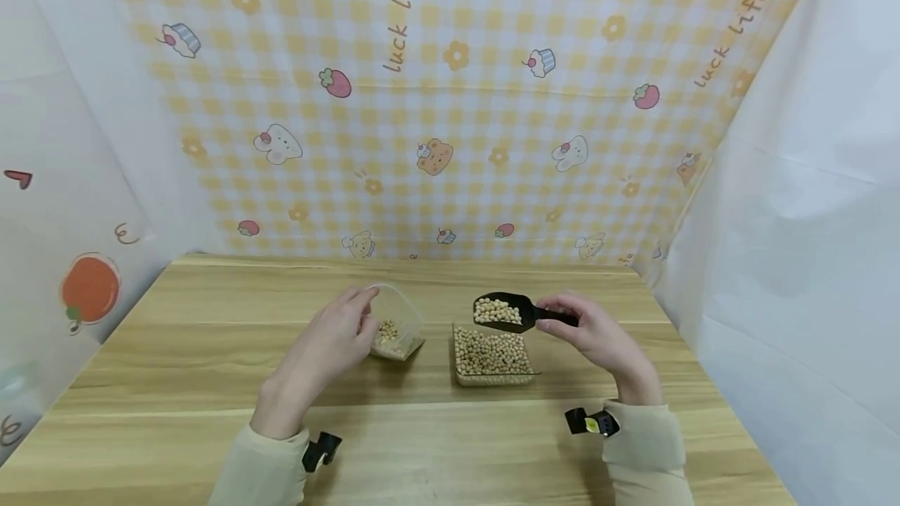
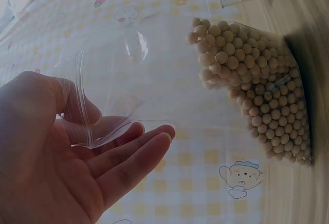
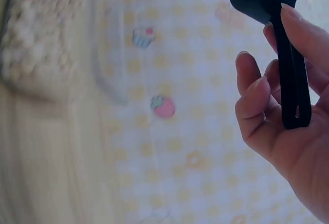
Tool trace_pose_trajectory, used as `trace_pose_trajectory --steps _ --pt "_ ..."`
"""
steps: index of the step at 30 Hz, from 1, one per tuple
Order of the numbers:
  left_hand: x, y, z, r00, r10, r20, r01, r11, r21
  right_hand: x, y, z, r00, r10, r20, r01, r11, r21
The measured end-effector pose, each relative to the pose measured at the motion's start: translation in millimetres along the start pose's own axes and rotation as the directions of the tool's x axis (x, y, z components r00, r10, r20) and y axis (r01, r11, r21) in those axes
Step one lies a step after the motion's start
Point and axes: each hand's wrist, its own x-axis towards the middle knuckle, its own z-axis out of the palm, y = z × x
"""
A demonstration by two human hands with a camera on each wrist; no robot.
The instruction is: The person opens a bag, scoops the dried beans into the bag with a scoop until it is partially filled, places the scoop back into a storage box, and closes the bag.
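Observation:
A small clear plastic cup [image 1: 398, 324] stands tilted on the wooden table, with soybeans [image 2: 257, 85] heaped in its lower side. My left hand [image 1: 349, 328] holds its wall, thumb inside the rim and fingers outside [image 2: 128, 154]. To the right lies a clear rectangular tub [image 1: 492, 356] filled with soybeans. My right hand [image 1: 578, 325] grips the handle [image 3: 291, 80] of a black scoop [image 1: 502, 311]. The scoop is loaded with beans and hovers just above the tub's far edge, a little right of the cup.
The wooden table [image 1: 211, 350] runs wide to the left and toward me. A yellow checked cloth backdrop [image 1: 450, 100] closes the far side, and white sheets hang at left and right [image 1: 808, 256]. Small black wrist cameras [image 1: 319, 450] sit by my sleeves.

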Motion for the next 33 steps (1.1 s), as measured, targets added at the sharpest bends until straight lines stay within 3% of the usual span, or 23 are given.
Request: trace_pose_trajectory --steps 14,23,33 --pt "1.5 -2.4 1.1 1.0 0.021 -0.018 -0.021 1.0 0.02 17 -50 46.3 0.978 -0.183 -0.096 0.184 0.983 -0.002" --pt "0.4 -3.6 0.1 1.0 0.008 -0.005 -0.008 1.0 0.009 24 -71 75.2 0.953 -0.287 -0.099 0.274 0.953 -0.127" --pt "1.2 -4.8 -0.3 1.0 0.01 0.013 -0.01 1.0 0.001 35 -107 94.8 0.958 -0.26 -0.124 0.216 0.932 -0.291"
